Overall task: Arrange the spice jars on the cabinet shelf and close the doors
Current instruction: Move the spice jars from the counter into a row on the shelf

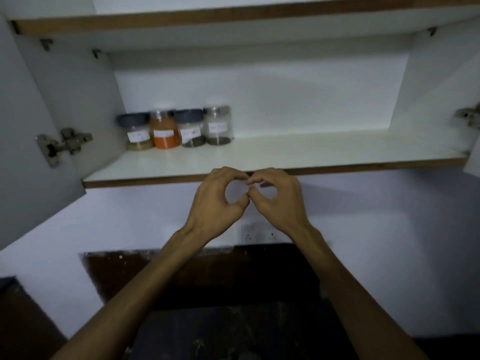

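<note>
Head cam: left hand and right hand are curled, fingertips touching each other, holding nothing. Up and left of them, four round clear jars with paper labels sit touching on the smooth white shelf; both doors open.

Dim, bluish, soft overall blur, brightest on the cabinet's back wall, wide-angle bowing at edges.
</note>
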